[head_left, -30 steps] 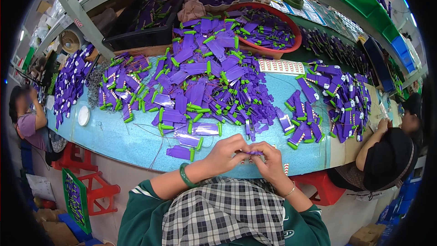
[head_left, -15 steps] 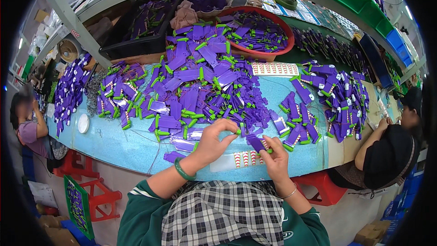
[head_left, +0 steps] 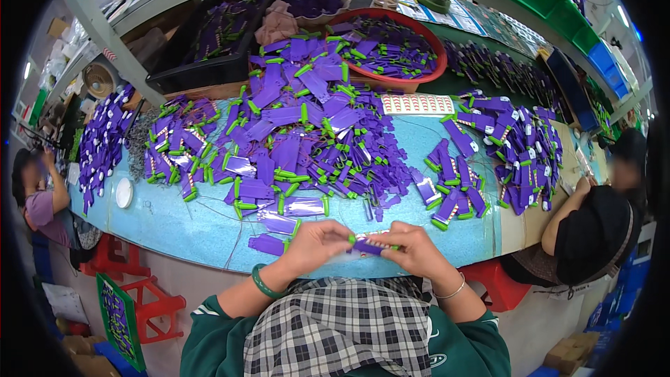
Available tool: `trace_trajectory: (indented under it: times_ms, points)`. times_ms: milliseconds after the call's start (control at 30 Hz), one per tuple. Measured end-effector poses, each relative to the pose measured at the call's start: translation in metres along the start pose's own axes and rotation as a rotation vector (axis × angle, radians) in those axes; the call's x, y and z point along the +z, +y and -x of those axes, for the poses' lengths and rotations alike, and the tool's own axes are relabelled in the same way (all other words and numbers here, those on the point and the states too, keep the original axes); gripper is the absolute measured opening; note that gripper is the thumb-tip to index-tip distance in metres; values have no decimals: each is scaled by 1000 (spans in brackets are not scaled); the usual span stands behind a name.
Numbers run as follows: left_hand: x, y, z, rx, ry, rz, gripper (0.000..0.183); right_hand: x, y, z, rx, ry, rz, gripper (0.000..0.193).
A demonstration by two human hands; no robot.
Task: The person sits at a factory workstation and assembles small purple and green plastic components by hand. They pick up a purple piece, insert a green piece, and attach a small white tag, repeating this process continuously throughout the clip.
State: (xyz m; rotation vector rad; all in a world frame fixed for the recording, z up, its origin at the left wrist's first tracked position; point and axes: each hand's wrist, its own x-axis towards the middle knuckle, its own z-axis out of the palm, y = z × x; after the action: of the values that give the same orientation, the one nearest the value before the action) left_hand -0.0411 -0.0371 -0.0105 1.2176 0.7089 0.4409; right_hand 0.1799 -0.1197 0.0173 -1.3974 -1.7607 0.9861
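Close to the table's near edge, my right hand is closed on a flat purple plastic piece that has a green end and a red-and-white striped strip. At the left end of that piece, my left hand pinches a small green part; whether the two are joined I cannot tell. My fingers cover much of both. A striped sticker sheet lies under my hands, mostly hidden. Beyond them spreads a large heap of purple pieces with green ends.
A red basin full of purple pieces stands at the back, beside a black crate. Another striped sticker sheet lies behind. More piles are at right. A white round lid lies left. People sit at both sides.
Both hands have come nearer to me and closer together, my left hand with its green part now against the purple piece. That piece has turned to lie more level and covers the near sticker sheet.
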Motion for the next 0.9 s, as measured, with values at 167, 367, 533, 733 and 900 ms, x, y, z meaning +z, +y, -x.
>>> trace_trajectory:
  times_ms: [167, 367, 533, 733, 900]
  points:
    - [18, 20, 2, 42, 61, -121, 16, 26, -3, 3, 339, 114, -665, 36]
    - [4, 30, 5, 205, -175, -23, 16, 21, 12, 3, -18, -104, -846, 36]
    - [5, 47, 3, 419, -234, -516, 14, 3, -5, -19, -328, -47, -47, 18]
    - [-11, 60, 15, 135, -82, -328, 11, -39, 9, -37, -285, 72, 704, 14]
    - [-15, 61, 18, 325, 293, 69, 10, -44, 41, -44, -168, 164, 878, 15]
